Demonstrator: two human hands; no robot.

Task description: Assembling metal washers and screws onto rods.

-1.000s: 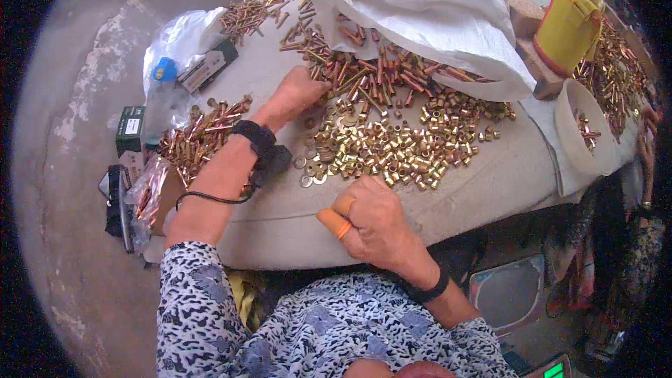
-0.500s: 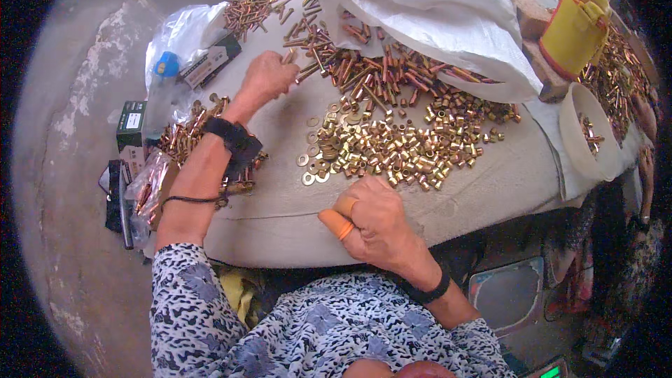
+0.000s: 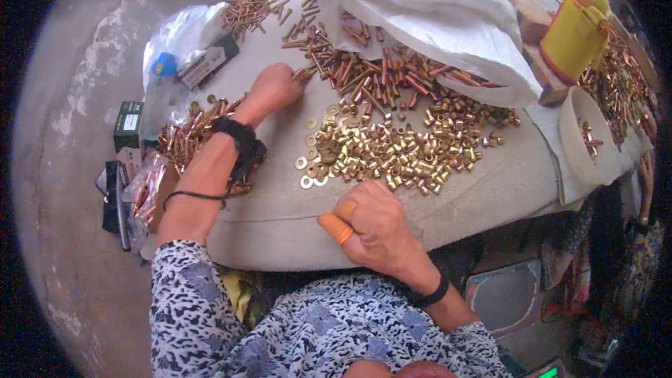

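My left hand is closed at the left edge of a heap of brass-coloured bolts, with bolt shanks showing at its fingertips. My right hand rests closed on the near part of the table, orange finger cots on its thumb and a finger. Its fingertips are hidden, so I cannot make out what they hold. Just beyond it spreads a pile of short gold metal sleeves. Flat round washers lie at that pile's left side.
Another bolt heap lies beside my left forearm, near a green box and a plastic bottle with a blue cap. A white woven sack covers the back. At right stand a pale bowl and a yellow container.
My left hand has moved slightly nearer and its fingers now reach the edge of the bolt heap. My right hand stays almost still.
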